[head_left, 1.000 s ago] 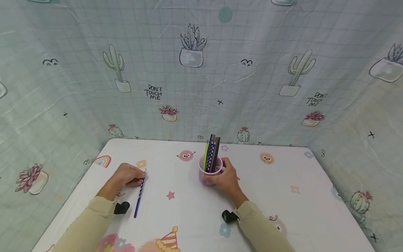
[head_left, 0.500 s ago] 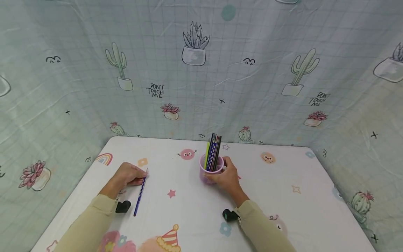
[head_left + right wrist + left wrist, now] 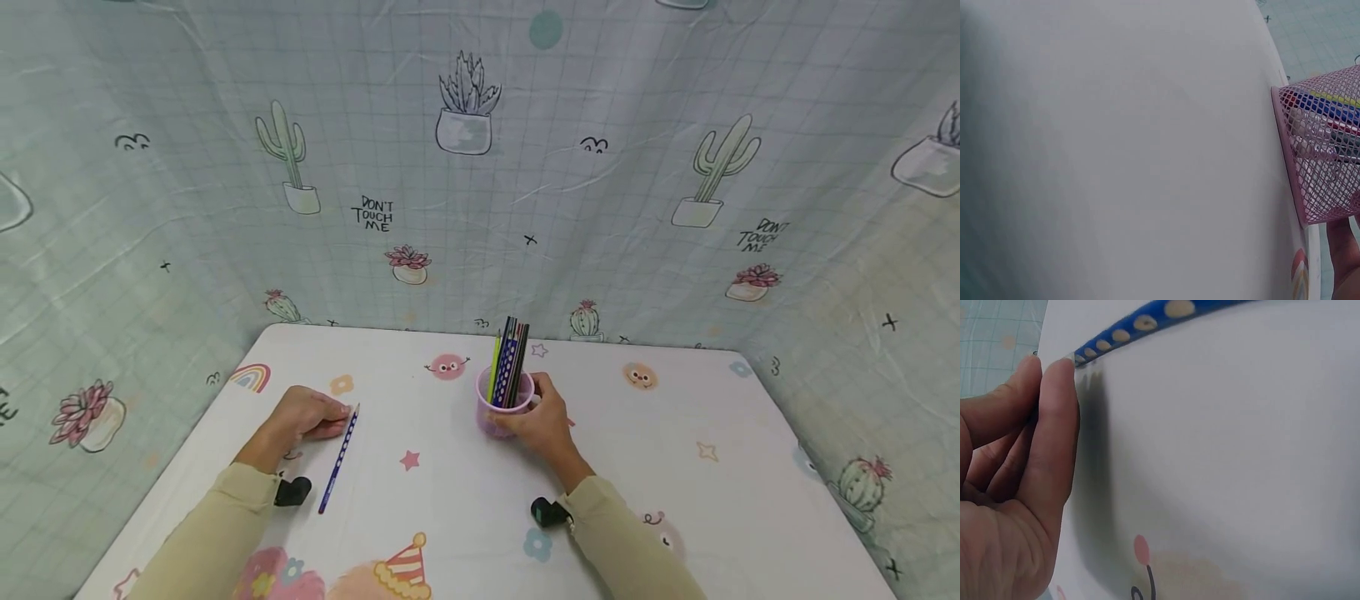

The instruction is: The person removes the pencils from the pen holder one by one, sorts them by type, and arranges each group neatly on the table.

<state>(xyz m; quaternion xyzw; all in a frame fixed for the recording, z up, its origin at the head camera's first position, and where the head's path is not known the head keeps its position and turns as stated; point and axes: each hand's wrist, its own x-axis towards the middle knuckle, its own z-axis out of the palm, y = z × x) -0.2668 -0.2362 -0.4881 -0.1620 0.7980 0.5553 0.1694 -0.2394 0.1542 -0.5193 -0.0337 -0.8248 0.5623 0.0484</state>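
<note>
A blue pencil (image 3: pixel 340 458) with pale spots slants across the left part of the table, point away from me. Right at its pointed end are the thumb and fingertips of my left hand (image 3: pixel 307 414), loosely bent; the pencil shows along its whole length in the head view, outside the fingers. In the left wrist view the pencil (image 3: pixel 1145 323) runs up to the thumb tip, beside the thumb rather than between thumb and index finger. My right hand (image 3: pixel 546 422) grips a pink mesh pencil cup (image 3: pixel 491 423) from its right side. Several pencils (image 3: pixel 507 362), one of them yellow-green, stand in it.
A white cloth with printed cartoon shapes covers the table (image 3: pixel 465 517). Cactus-print curtain (image 3: pixel 480 208) rises behind the far edge and along both sides. A small black camera (image 3: pixel 549 512) sits at the right wrist, another (image 3: pixel 292 491) at the left.
The pencil's pointed end has shifted slightly right, out from under the left fingertips, and its spotted side now faces up. The right hand stays on the cup.
</note>
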